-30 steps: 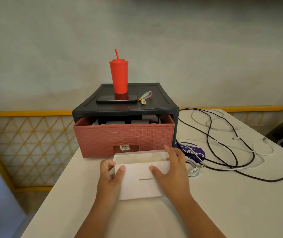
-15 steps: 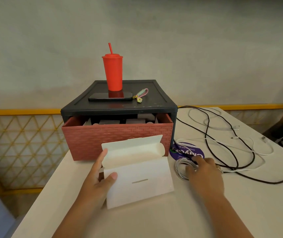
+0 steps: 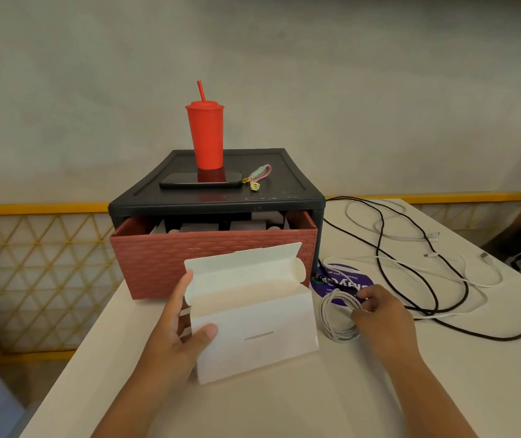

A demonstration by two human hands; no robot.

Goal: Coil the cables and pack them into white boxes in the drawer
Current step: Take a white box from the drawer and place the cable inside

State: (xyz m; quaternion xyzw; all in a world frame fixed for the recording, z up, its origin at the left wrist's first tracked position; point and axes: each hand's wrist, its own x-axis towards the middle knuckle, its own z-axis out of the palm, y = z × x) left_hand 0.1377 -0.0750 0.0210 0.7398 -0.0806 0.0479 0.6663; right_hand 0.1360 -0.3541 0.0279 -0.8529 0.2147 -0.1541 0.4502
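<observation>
White tabletop (image 3: 284, 406) against a plain grey wall, with a yellow lattice railing (image 3: 31, 263) behind it. Item one: coiled white cable (image 3: 336, 317), a loose multi-turn loop lying on the table, pinched at its right edge by the curled fingers of the right hand (image 3: 382, 314). Item two: white box (image 3: 252, 336), just left of that grip and apart from the coil, tilted, with its lid flap (image 3: 243, 267) standing open. The left hand (image 3: 177, 336) grasps the box's left end, thumb pressed on the front face and fingers wrapped behind. Item three: pink woven-pattern drawer (image 3: 205, 263), directly beyond the box, pulled partly out of a black cabinet frame (image 3: 215, 197); pale box-like shapes (image 3: 199, 227) sit inside, details unclear. Item four: purple round sticker (image 3: 344, 281), on the table just beyond the right-hand grip, partly under the coil's far edge. Item five: black cable (image 3: 378, 248), uncoiled, looping across the table to the right of the grip and running off the right edge. Item six: loose white cable (image 3: 398, 238), uncoiled, tangled with the black one, farther right. On the cabinet top: red tumbler (image 3: 205, 137) with lid and straw, upright; dark phone (image 3: 189, 181) lying flat in front of it; small pink-and-green keychain (image 3: 259, 175) to the right of the phone.
</observation>
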